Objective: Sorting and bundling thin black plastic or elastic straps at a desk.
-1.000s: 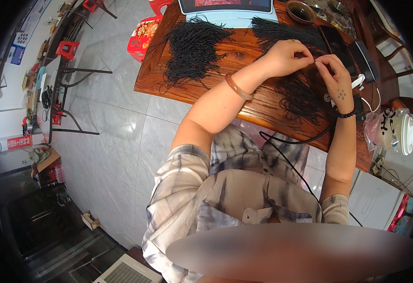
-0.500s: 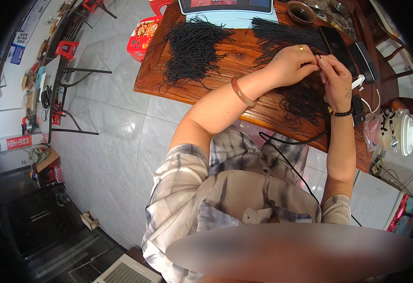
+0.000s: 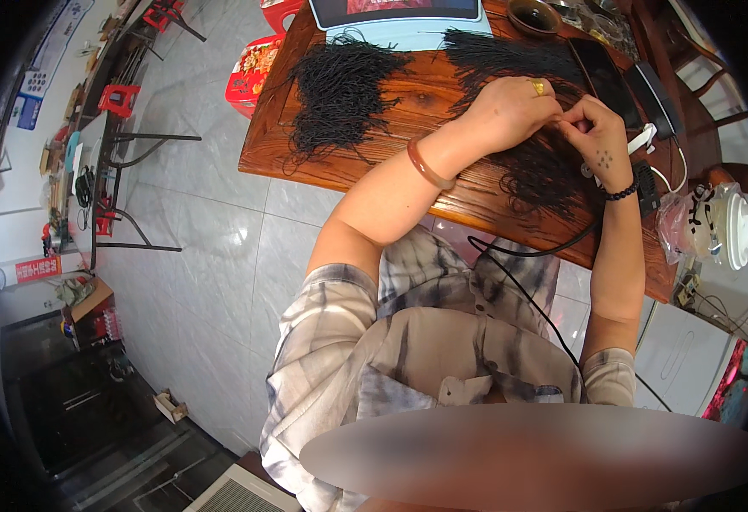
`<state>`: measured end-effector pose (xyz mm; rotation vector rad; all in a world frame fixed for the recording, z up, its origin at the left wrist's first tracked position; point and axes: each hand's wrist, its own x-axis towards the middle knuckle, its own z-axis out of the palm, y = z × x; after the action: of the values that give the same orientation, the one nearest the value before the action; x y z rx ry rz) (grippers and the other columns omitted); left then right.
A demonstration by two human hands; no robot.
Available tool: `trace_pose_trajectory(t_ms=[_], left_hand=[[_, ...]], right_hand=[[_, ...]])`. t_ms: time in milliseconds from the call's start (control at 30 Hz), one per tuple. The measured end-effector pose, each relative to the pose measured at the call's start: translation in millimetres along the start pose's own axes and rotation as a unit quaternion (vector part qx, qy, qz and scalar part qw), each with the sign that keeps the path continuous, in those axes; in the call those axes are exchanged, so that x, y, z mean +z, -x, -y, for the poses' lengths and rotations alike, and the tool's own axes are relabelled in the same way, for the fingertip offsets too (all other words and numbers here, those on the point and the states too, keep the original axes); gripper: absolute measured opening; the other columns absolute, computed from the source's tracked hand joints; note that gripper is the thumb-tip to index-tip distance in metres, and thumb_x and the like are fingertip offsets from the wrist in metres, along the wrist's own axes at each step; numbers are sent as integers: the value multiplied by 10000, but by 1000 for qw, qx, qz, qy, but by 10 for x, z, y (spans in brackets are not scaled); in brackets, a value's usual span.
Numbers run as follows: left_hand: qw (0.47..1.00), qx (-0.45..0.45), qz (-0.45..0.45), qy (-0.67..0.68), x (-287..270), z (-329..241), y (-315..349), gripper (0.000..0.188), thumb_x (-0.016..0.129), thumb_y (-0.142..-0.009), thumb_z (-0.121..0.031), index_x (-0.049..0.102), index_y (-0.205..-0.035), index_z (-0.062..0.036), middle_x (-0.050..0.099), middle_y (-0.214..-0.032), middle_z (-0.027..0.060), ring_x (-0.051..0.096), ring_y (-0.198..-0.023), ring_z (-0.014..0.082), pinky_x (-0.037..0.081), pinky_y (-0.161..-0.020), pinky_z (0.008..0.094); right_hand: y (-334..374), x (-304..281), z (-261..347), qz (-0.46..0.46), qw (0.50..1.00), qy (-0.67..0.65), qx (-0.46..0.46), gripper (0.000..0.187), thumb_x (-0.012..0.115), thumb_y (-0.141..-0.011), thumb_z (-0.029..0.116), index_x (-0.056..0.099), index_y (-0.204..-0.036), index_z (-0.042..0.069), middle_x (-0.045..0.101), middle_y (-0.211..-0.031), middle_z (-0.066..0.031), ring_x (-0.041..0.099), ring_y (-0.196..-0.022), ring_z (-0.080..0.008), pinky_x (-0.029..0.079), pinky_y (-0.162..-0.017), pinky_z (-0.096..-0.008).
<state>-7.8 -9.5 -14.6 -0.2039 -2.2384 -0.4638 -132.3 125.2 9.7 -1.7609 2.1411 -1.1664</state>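
My left hand (image 3: 515,113) and my right hand (image 3: 597,141) meet above the wooden table (image 3: 438,94), both closed, fingertips pinched almost together. Whatever lies between the fingers is too small to make out. Under and beside the hands are thin black cords: one bundle (image 3: 510,61) fans out beyond my left hand, and a looser bunch (image 3: 538,183) lies nearer me, below my right hand. A larger tangled pile of black cords (image 3: 340,101) sits to the left. My left hand wears a gold ring, and a brown bangle circles that forearm; dark beads ring my right wrist.
A tablet (image 3: 399,10) on a light blue base stands at the far edge, with a brown bowl (image 3: 533,17) beside it. A dark phone (image 3: 604,81) and a black device (image 3: 654,101) with a white cable lie right. A black cable (image 3: 527,254) hangs near my lap.
Both hands have shifted slightly left. My right hand has turned at the wrist, showing more of its back, and its fingers have curled in more. The cord piles look the same.
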Motion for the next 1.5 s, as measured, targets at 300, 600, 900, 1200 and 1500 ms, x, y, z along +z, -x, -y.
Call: trace_pose_trajectory(t_ms=[300, 600, 900, 1200, 1500], left_hand=[[997, -33, -21, 60, -24, -22, -52, 101, 687, -682, -112, 642, -764, -75, 595, -729, 49, 584, -681, 239, 476, -595, 321], [988, -110, -71, 80, -71, -68, -106, 91, 702, -681, -64, 656, -758, -49, 617, -733, 72, 597, -664, 197, 478, -587, 284], [986, -71, -131, 74, -4, -39, -101, 100, 697, -676, -56, 665, -769, -42, 613, -710, 85, 598, -654, 227, 472, -581, 294], [970, -172, -99, 137, -82, -56, -84, 83, 689, -721, -88, 668, -784, -38, 623, -745, 70, 591, -659, 182, 462, -598, 266], [880, -312, -9, 357, -50, -55, -56, 116, 650, -794, -103, 645, -844, 2, 613, -770, 17, 564, -727, 71, 465, -633, 207]], right_hand=[[27, -2, -25, -27, 996, -87, 15, 91, 648, -694, -7, 568, -736, 1, 526, -717, 10, 477, -619, -63, 397, -575, -183], [-22, 20, -33, 64, 829, -529, 172, 139, 631, -794, 68, 571, -904, 8, 606, -866, -56, 618, -785, -142, 501, -743, -230], [9, 59, -51, 53, 793, -576, 190, 178, 523, -891, 207, 561, -925, 36, 558, -763, -4, 547, -702, -89, 459, -718, -235], [-8, 80, 9, 16, 809, -564, 162, 160, 538, -876, 165, 555, -960, 29, 516, -827, -10, 518, -703, -93, 446, -710, -240], [3, 29, 111, -61, 944, -324, 10, 133, 618, -793, 27, 637, -921, -2, 559, -904, -42, 516, -714, -79, 431, -652, -191]])
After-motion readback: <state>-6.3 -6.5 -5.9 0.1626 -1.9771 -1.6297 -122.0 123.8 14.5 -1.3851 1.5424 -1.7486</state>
